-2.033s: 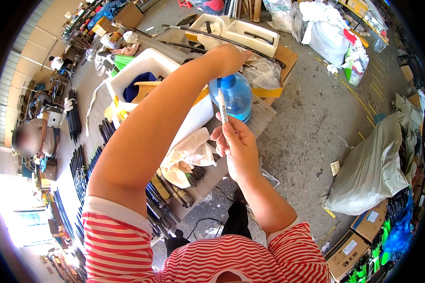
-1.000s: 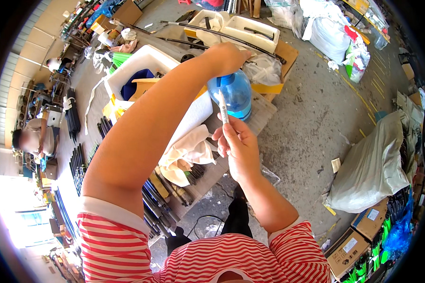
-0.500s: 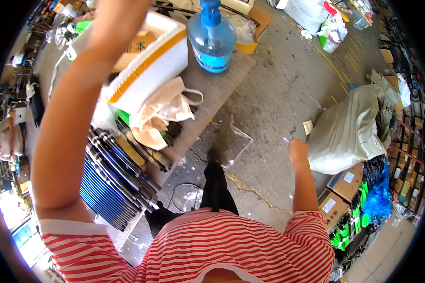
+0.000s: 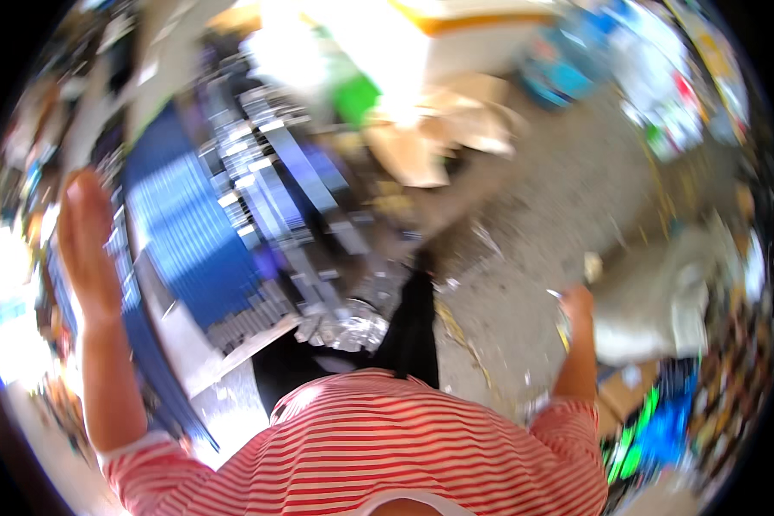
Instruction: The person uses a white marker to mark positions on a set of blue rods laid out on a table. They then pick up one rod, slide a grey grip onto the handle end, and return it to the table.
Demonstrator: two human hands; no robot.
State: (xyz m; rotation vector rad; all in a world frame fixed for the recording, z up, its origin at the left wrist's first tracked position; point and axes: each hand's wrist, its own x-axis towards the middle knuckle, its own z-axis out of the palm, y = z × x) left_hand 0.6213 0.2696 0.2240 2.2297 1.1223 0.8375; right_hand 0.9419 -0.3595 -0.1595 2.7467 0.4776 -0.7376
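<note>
The picture is smeared by motion. My left hand [image 4: 86, 236] is raised at the far left, flat, fingers together and straight, holding nothing, in front of a stack of blue bars [image 4: 189, 232]. My right hand [image 4: 576, 303] hangs low at my right side over the concrete floor [image 4: 533, 215], fingers curled. A small pale sliver shows at its left edge, too blurred to name. My red and white striped shirt [image 4: 378, 447] fills the lower middle.
Grey metal profiles [image 4: 275, 172] lie fanned beside the blue stack. A white tub with an orange band [image 4: 473, 34] and pale cloth or cardboard [image 4: 439, 129] sit at the top. A white sack [image 4: 662, 301] lies right of my right hand.
Both hands left the blue water bottle. My view swung down and left; the bottle is out of sight. My left arm swung out left, my right arm dropped to my side.
</note>
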